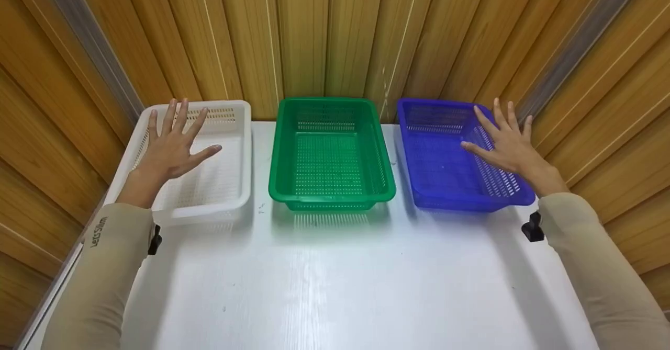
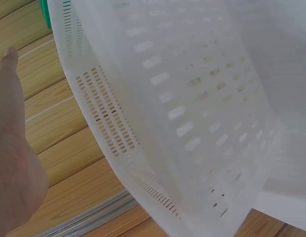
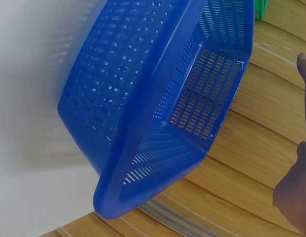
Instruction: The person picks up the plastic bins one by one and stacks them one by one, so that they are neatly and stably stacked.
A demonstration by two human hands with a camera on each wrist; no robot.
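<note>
My left hand (image 1: 171, 148) hovers over the white basket (image 1: 244, 156), fingers spread and straight, holding nothing. On the other side, my right hand (image 1: 507, 143) is held over the right part of the blue basket (image 1: 439, 167), its fingers likewise spread and nothing in them. Between the two hands stands a green basket (image 1: 327, 161), touched by neither. The left wrist view has the slotted side of the white basket (image 2: 157, 98) with part of the left hand (image 2: 14, 158) at its edge. In the right wrist view the blue basket (image 3: 143, 98) appears beside part of the right hand (image 3: 296, 182).
All three baskets stand in a row at the back of a white table (image 1: 324, 287). Behind them rises a wood-plank wall (image 1: 303, 41), with similar walls at left and right. Grey metal strips (image 1: 94, 36) run along the corners.
</note>
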